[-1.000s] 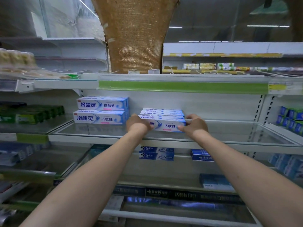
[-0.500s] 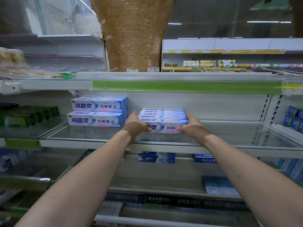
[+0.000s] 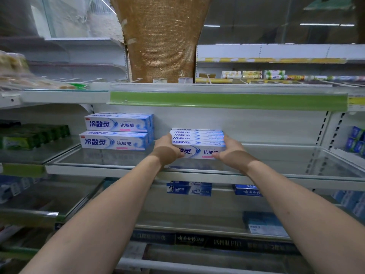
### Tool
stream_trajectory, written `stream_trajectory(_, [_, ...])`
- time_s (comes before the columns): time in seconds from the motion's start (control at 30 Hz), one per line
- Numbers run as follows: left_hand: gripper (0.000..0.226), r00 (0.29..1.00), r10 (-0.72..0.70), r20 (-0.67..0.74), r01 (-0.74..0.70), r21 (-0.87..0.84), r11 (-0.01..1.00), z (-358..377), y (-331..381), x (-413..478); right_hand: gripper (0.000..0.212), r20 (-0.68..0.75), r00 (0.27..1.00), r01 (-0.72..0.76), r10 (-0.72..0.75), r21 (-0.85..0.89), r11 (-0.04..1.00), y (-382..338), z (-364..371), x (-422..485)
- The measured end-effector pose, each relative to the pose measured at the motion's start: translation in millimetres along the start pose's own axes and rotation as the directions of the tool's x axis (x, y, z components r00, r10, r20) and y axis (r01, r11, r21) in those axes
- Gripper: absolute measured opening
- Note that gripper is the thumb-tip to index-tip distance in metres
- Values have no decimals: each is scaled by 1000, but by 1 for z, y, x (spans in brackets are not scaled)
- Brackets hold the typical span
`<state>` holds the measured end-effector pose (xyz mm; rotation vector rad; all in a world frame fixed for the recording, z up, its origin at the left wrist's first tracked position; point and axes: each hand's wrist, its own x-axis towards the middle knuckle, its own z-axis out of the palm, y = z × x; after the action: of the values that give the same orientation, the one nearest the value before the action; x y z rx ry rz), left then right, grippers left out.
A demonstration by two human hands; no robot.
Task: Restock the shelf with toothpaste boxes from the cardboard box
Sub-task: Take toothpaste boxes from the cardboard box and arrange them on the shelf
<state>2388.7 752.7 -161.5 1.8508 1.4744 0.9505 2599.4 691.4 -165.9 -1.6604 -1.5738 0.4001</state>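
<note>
The restock looks part done. A stack (image 3: 116,133) two layers high stands on the glass shelf (image 3: 102,169). A row (image 3: 197,137) of about four toothpaste boxes, lying side by side, is over the shelf's middle, near the stack at its three o'clock with a gap between them. The left hand (image 3: 167,150) clasps the row's left end and the right hand (image 3: 230,153) its right end, fingers curled round the ends. Whether the row bears on the glass I cannot tell. Setting it down and letting go is probably the step in hand. From the row's three o'clock to the upright the shelf is bare, so much is likely left. The carton is out of view, so its remaining stock is unknown. The stack's fronts read 冷酸灵 and 抗敏感 in blue on white. The row's front shows 抗敏感, its brand name half hidden by the left hand. At the row's six o'clock, one shelf down, a blue pack (image 3: 188,189) reads DARLIE and 超白. Other labels are too blurred to read.
</note>
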Motion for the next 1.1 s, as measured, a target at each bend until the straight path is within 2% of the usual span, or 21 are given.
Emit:
stream_trajectory(0.13, [57, 1000, -27, 1, 27, 40, 999, -1, 6, -4, 46, 17, 1000, -25, 26, -30, 999, -5, -3, -1])
stream_trajectory(0.27, [64, 999, -50, -18, 51, 58, 997, -4, 13, -12, 49, 28, 998, -55, 54, 39, 998, -6, -8, -6])
stream_trajectory(0.37, [98, 997, -25, -78, 26, 1, 1000, -5, 12, -19, 75, 29, 996, -85, 85, 31, 996, -8, -7, -9])
stream_trajectory(0.43, [103, 995, -14, -94, 13, -7, 1000, -6, 11, -23, 99, 6, 997, -74, 74, -52, 996, -13, -4, -9])
stream_trajectory(0.47, [103, 995, -17, -102, 15, -15, 1000, -7, 11, -23, 104, 4, 998, -65, 66, -119, 991, -16, -3, -10])
stream_trajectory(0.6, [102, 989, -29, -145, 34, 30, 999, -9, 11, -24, 97, -22, 1000, 6, -16, -397, 918, -26, 3, -8])
stream_trajectory(0.77, [95, 972, -41, -231, 57, 63, 996, -20, 7, -29, 92, 10, 991, 113, -132, -574, 811, -39, 19, -8])
stream_trajectory(0.9, [87, 945, -71, -320, 62, -39, 997, -33, 1, -49, 89, 123, 975, 221, -183, -549, 806, -62, 41, -13])
stream_trajectory(1.1, [82, 886, -85, -456, 159, 125, 979, -69, -11, -90, 88, 270, 885, 465, -379, -470, 751, -95, 75, -34])
